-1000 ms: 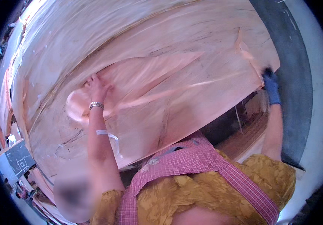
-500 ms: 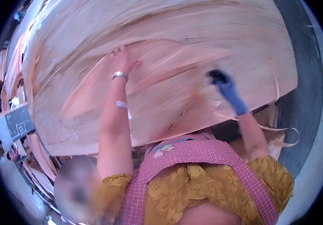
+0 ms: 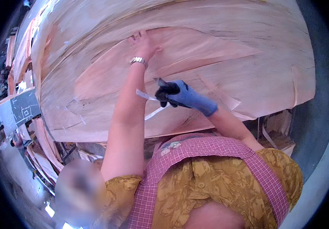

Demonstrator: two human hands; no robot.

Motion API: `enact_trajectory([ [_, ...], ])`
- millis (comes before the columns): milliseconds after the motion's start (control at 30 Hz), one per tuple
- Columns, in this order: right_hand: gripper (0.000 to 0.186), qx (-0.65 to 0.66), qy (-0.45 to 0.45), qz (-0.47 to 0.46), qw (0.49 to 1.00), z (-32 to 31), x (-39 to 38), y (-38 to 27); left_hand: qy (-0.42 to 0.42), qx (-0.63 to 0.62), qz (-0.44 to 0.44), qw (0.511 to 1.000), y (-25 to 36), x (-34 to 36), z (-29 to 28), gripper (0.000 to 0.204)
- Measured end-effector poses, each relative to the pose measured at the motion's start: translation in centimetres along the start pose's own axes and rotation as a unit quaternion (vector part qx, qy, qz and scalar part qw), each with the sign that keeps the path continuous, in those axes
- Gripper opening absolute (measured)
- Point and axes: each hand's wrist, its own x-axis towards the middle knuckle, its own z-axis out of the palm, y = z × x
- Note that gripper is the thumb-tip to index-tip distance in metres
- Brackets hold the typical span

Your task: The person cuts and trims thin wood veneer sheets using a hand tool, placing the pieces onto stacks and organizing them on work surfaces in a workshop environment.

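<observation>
Far out over the stack, the bare left hand (image 3: 144,42) lies flat with fingers spread on a torn piece of thin wood veneer (image 3: 195,49), gripping nothing; pressing down this way would keep the loose leaf from sliding or curling. A metal watch (image 3: 138,60) sits at its wrist. Nearer the body, the right hand (image 3: 178,95), in a blue glove with dark fingertips, is curled shut around the end of a white tape strip (image 3: 149,104) that crosses the left forearm, and seems to pinch a small dark tool as well, though that cannot be told for sure. The tape is held just beside the left arm, over the near part of the sheet. The veneer piece rests on top of a broad veneer stack (image 3: 271,76), its pinker colour setting it off from the paler sheets below; splits and short taped patches (image 3: 81,119) show toward the near left edge. Loose veneer offcuts (image 3: 42,152) lie under the stack's left side, and a grey floor (image 3: 317,126) runs along the right.
</observation>
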Motion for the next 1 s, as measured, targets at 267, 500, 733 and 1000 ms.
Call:
enact_trajectory([
  [267, 0.014, 0.071, 0.377, -0.134, 0.914, -9.6, -11.0, -4.3, 0.089, 0.013, 0.085, 0.992, -1.8, -1.2, 1.5, 0.074],
  [500, 0.023, 0.106, 0.633, -0.048, 0.765, -25.3, -16.9, 8.0, 0.017, 0.045, 0.075, 0.996, 7.4, -2.4, 0.4, 0.068],
  [733, 0.022, 0.170, 0.582, -0.077, 0.791, -25.5, -15.9, 7.7, -0.018, -0.113, 0.521, 0.846, 28.8, -6.2, 4.6, 0.054],
  [1000, 0.023, -0.493, 0.575, 0.123, 0.641, -29.5, -20.5, 7.0, -0.020, -0.069, 0.528, 0.846, 33.1, -5.6, 5.6, 0.051],
])
